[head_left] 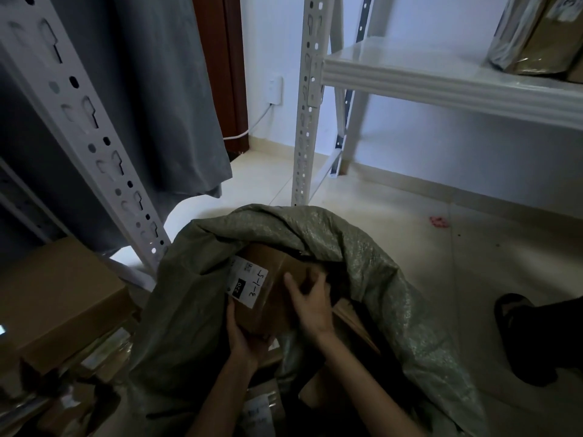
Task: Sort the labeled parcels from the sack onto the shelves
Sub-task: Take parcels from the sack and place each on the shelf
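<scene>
Here, a brown cardboard parcel (271, 291) sits in the mouth of the green woven sack (362, 247), label at 10 o'clock. Left hand (244, 339) cups its near bottom corner, fingers curled under; right hand (310, 302) lies over the top, fingers spread and gripping. Looks stiff, boxy, probably moderate weight; tape may be slick. Hold opposite edges, support underneath.
</scene>
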